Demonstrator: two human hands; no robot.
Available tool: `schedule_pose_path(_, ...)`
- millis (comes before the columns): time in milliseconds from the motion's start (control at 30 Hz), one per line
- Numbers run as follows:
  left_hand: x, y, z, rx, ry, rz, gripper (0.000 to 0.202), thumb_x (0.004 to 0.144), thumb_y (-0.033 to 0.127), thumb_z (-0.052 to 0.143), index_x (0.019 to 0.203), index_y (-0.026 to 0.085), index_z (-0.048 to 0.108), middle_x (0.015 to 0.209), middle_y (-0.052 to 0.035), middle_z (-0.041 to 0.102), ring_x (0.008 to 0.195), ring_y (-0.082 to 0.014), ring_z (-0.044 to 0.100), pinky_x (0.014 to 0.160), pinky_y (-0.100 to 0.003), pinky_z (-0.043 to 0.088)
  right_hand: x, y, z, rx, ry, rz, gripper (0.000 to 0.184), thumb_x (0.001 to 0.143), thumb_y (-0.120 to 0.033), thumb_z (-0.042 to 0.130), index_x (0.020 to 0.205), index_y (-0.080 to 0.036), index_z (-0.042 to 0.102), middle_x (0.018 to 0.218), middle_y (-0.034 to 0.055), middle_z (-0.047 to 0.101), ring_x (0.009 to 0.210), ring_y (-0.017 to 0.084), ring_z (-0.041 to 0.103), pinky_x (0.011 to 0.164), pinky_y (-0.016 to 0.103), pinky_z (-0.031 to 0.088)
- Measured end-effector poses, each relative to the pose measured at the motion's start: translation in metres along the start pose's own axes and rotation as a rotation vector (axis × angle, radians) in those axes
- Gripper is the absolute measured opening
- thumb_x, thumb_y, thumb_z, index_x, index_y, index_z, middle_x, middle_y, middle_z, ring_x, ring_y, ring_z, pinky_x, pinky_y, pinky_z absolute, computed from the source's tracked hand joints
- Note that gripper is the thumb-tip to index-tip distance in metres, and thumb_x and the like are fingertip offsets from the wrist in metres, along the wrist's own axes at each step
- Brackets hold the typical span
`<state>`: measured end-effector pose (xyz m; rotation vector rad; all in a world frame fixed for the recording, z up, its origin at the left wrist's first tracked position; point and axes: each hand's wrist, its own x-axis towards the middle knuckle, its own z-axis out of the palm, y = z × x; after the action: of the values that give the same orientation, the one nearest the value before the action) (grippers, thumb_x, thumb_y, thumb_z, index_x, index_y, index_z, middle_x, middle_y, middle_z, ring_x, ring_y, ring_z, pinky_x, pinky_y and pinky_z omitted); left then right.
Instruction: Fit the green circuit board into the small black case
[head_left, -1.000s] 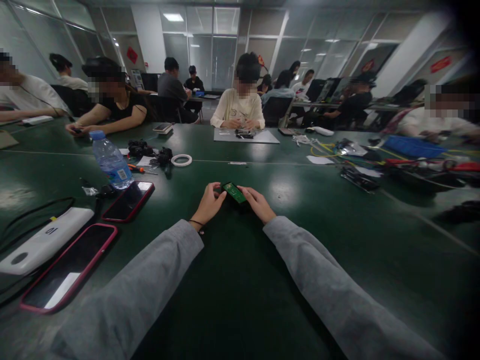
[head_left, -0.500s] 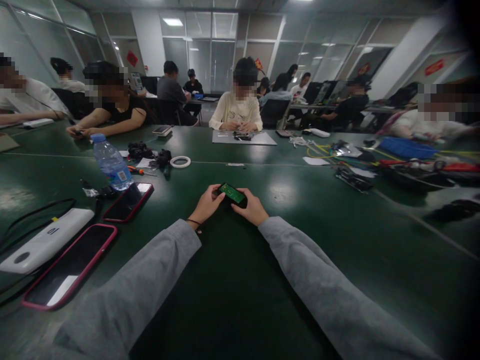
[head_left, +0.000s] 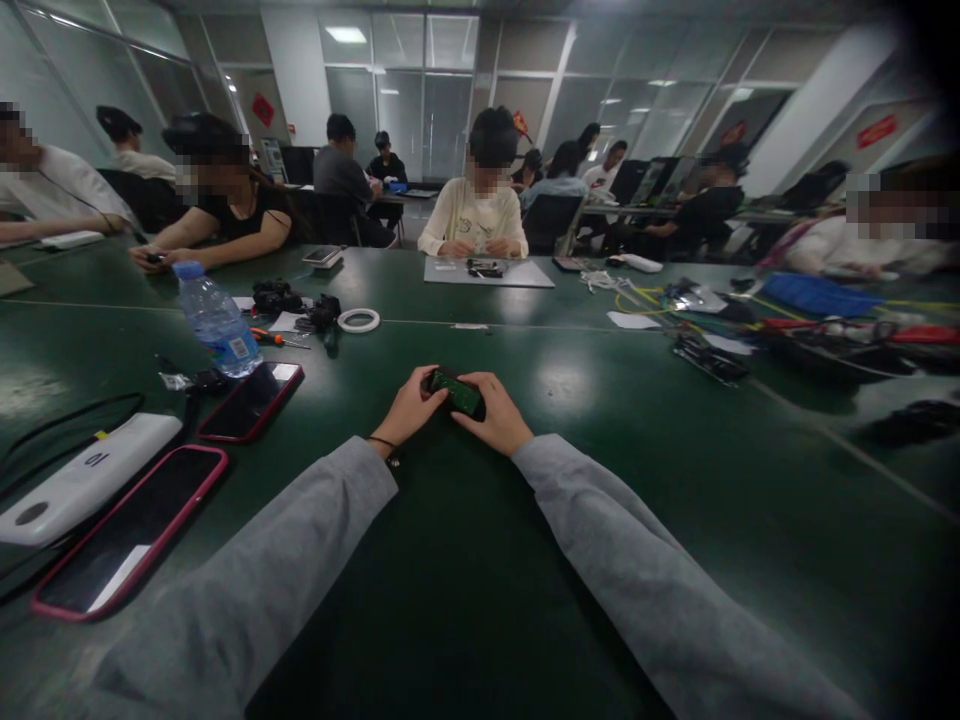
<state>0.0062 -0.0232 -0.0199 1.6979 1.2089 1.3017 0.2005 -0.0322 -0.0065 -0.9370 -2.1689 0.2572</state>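
Observation:
Between my two hands, just above the green table (head_left: 450, 590), sits a small dark device (head_left: 460, 394) with a green circuit board face. My left hand (head_left: 412, 408) grips its left end, the thumb lying along the near edge. On the right end, my right hand (head_left: 496, 412) closes round the casing with its fingers over the far edge and the thumb below. The device is tilted, its green face partly in shadow. Its underside and several of my fingertips are hidden.
To the left lie two phones in red cases (head_left: 131, 530) (head_left: 251, 402), a white power bank (head_left: 90, 478) with cables, and a water bottle (head_left: 217, 320). A tape roll (head_left: 358, 320) and a screwdriver (head_left: 277, 340) lie beyond. Cables and a blue pouch (head_left: 821, 294) are at right. People sit around.
The device has tilted, and its green face looks darker. My right hand has shifted slightly left, with its fingers further over the device. My left hand stays nearly in place.

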Motion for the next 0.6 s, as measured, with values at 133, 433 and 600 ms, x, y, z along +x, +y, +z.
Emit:
schedule_pose_path(133, -0.001, 0.002, -0.001, 0.021, -0.018, -0.004, 0.049, 0.078, 0.031, 0.064, 0.123, 0.017, 0.050, 0.118, -0.0116, 0.059, 0.071, -0.0120, 0.060, 0.075, -0.033, 0.052, 0.000, 0.000, 0.001, 0.016, 0.035, 0.075, 0.041, 0.085, -0.039, 0.055, 0.121, -0.021, 0.047, 0.116, 0.0106, 0.050, 0.109, 0.025, 0.049, 0.096, 0.043, 0.043)
schedule_pose_path(433, -0.004, 0.008, -0.003, -0.015, -0.062, 0.029, 0.048, 0.078, 0.025, 0.063, 0.123, 0.018, 0.051, 0.121, -0.0121, 0.057, 0.078, -0.0139, 0.061, 0.078, -0.035, 0.052, 0.001, 0.005, 0.000, 0.150, 0.057, 0.183, 0.039, 0.084, -0.041, 0.056, 0.116, -0.020, 0.048, 0.112, 0.0077, 0.057, 0.102, 0.022, 0.056, 0.092, 0.039, 0.045)
schedule_pose_path(600, -0.004, 0.013, -0.005, -0.041, -0.041, 0.090, 0.040, 0.078, 0.017, 0.060, 0.118, 0.019, 0.055, 0.116, -0.0092, 0.060, 0.089, -0.0164, 0.061, 0.083, -0.033, 0.050, 0.001, 0.004, 0.001, 0.219, 0.067, 0.254, 0.051, 0.077, -0.040, 0.064, 0.119, -0.019, 0.046, 0.112, 0.0087, 0.059, 0.103, 0.022, 0.058, 0.092, 0.039, 0.046)
